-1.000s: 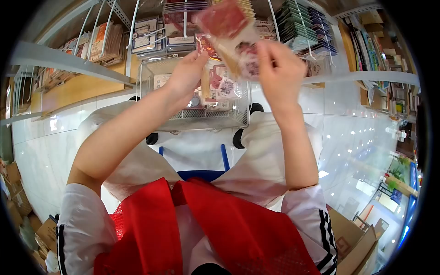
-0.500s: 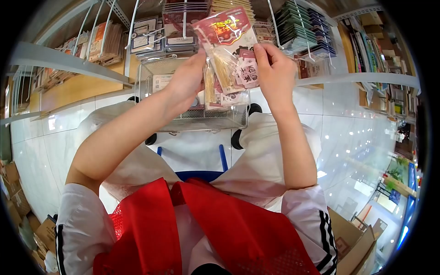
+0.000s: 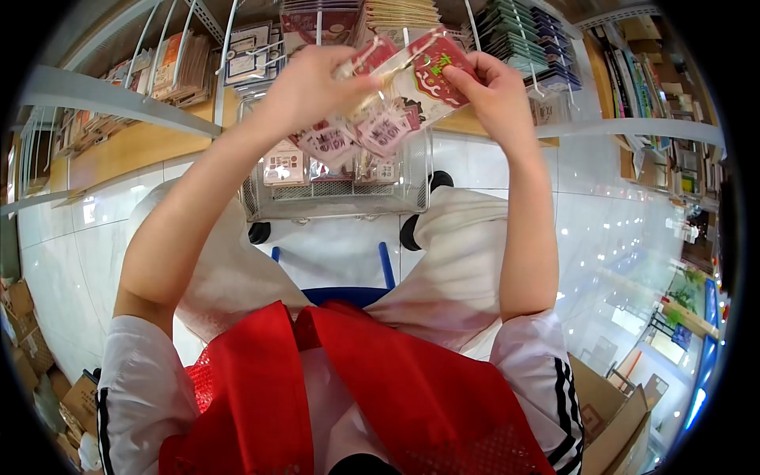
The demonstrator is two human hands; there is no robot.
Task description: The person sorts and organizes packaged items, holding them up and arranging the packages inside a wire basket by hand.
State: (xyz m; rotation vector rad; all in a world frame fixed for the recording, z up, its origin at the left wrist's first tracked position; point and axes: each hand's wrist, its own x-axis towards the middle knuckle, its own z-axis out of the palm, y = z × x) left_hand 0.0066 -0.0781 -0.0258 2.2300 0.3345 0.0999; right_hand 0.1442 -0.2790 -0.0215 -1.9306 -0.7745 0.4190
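Clear plastic packets with red tops and pink printed tags are in my hands above a wire mesh basket (image 3: 336, 207). My right hand (image 3: 495, 87) pinches the red top of one packet (image 3: 440, 70), thumb on its front. My left hand (image 3: 321, 87), slightly blurred, has its fingers closed on another red-topped packet (image 3: 326, 142), which fans out to the left and partly overlaps the first. Inside the basket, below the packets, lie flat packs (image 3: 285, 165) with printed fronts.
Hanging hooks behind the basket carry stacks of green packs (image 3: 507, 39), yellow-edged packs (image 3: 402, 14) and blue-framed packs (image 3: 249, 55). White rack bars (image 3: 625, 129) cross on both sides. Books (image 3: 625, 71) stand at the right. A blue stool edge (image 3: 348, 296) shows between my legs.
The packets have turned and spread apart, their tags now lower left. My left hand has risen and moved onto the left packet; my right hand has shifted up to a red top.
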